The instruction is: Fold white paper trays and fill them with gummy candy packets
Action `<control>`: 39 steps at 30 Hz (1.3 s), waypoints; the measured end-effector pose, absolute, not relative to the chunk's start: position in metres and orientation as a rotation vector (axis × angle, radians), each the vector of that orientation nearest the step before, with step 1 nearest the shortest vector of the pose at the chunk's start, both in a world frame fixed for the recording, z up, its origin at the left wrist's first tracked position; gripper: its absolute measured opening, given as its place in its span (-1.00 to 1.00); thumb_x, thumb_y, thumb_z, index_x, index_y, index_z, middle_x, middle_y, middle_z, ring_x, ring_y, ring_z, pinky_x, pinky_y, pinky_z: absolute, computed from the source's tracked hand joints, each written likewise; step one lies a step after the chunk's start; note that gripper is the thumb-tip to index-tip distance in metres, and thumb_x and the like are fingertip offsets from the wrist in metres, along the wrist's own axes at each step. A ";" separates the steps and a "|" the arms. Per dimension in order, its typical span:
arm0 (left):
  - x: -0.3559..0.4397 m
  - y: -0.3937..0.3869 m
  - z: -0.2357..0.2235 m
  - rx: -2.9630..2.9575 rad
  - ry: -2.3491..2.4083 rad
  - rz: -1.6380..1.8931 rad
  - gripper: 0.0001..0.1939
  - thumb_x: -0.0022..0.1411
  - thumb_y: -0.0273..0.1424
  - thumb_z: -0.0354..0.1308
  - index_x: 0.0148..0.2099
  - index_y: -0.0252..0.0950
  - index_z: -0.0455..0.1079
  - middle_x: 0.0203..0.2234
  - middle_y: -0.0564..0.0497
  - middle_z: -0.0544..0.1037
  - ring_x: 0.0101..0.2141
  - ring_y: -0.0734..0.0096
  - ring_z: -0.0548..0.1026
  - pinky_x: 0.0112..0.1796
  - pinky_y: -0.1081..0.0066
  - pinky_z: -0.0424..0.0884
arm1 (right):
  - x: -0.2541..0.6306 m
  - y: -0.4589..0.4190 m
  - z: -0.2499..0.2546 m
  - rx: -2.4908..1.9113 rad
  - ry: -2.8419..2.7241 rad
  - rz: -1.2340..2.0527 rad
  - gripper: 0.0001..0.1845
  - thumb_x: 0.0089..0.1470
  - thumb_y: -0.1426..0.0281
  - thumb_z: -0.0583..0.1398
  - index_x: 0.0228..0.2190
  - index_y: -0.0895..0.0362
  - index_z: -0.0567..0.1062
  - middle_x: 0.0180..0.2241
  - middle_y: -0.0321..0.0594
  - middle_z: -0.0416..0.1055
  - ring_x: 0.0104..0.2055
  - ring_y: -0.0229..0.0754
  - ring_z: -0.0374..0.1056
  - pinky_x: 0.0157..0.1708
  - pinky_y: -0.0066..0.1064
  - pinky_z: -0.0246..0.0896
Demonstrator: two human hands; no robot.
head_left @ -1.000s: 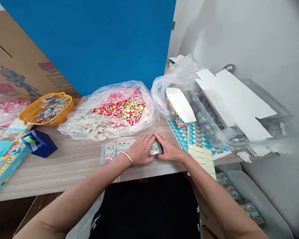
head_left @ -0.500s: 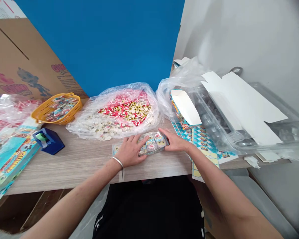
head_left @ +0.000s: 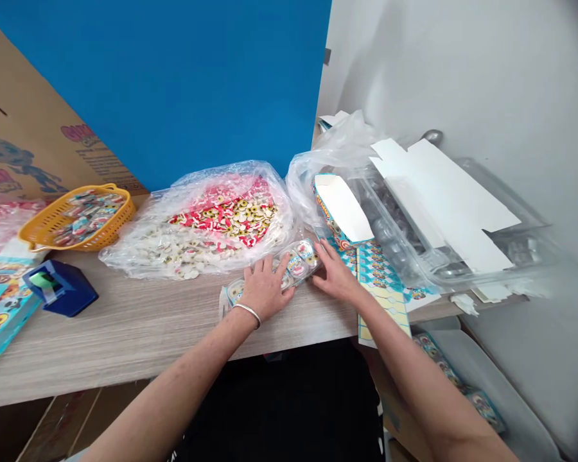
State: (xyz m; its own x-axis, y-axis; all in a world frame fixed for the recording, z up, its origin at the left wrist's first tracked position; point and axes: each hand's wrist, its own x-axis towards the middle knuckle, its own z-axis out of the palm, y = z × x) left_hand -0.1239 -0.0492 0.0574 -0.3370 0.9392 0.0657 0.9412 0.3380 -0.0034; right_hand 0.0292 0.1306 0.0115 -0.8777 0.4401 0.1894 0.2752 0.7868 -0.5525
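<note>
A clear plastic blister pack of gummy candies lies slanted on the wood-grain table, its low end toward the left. My left hand, wearing a silver bangle, presses on its middle and hides part of it. My right hand touches its upper right end with the fingertips. Just behind the pack, a plastic bag of loose red-and-white eyeball gummies touches nothing of mine.
A folded printed paper tray and printed card sheets stand right of my right hand. A stack of clear trays carries a white card blank. At left are a yellow basket and a blue tape dispenser.
The pack has swung to a steeper slant, its right end further back. My hands sit further apart than a second ago, and the whole view has shifted slightly.
</note>
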 end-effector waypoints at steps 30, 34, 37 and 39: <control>-0.126 -0.049 0.057 -1.804 -2.524 -0.037 -0.20 0.29 -0.05 0.09 0.46 -0.17 -0.02 0.26 -0.34 0.23 0.08 -0.19 0.33 -0.07 -0.07 0.33 | 0.023 0.035 -0.005 -1.135 -1.725 1.234 -0.41 0.21 0.18 0.10 0.21 0.10 0.19 0.16 0.12 0.31 0.15 0.10 0.34 0.05 0.03 0.37; -0.127 -0.049 0.056 -1.803 -2.532 -0.048 -0.21 0.28 -0.06 0.10 0.45 -0.17 -0.02 0.25 -0.32 0.23 0.09 -0.19 0.32 -0.06 -0.06 0.33 | 0.011 0.029 0.000 -1.057 -1.091 1.989 -0.63 0.11 0.13 0.17 -0.08 0.01 0.33 -0.25 -0.19 0.46 -0.34 -0.18 0.42 -0.38 -0.36 0.41; -0.126 -0.049 0.056 -1.798 -2.535 -0.045 -0.21 0.28 -0.08 0.10 0.45 -0.17 -0.01 0.24 -0.32 0.24 0.08 -0.17 0.32 -0.06 -0.05 0.33 | 0.006 0.035 0.013 -0.934 -0.787 2.139 -0.78 0.10 0.21 0.21 -0.24 0.02 0.36 -0.47 -0.37 0.36 -0.54 -0.33 0.24 -0.51 -0.50 0.25; -0.126 -0.049 0.057 -1.802 -2.537 -0.032 -0.21 0.29 -0.07 0.09 0.45 -0.17 -0.02 0.25 -0.32 0.23 0.09 -0.17 0.31 -0.05 -0.04 0.33 | 0.004 0.039 0.021 -0.889 -0.632 2.198 -0.85 0.10 0.28 0.22 -0.29 0.04 0.39 -0.55 -0.44 0.31 -0.62 -0.38 0.15 -0.58 -0.55 0.17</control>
State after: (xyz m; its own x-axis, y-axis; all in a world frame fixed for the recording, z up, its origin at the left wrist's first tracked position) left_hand -0.1256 -0.0490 0.0571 -0.3289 0.9437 0.0361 0.9443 0.3292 -0.0003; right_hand 0.0041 0.0386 0.0207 -0.5400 0.7340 -0.4119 -0.4030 -0.6551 -0.6391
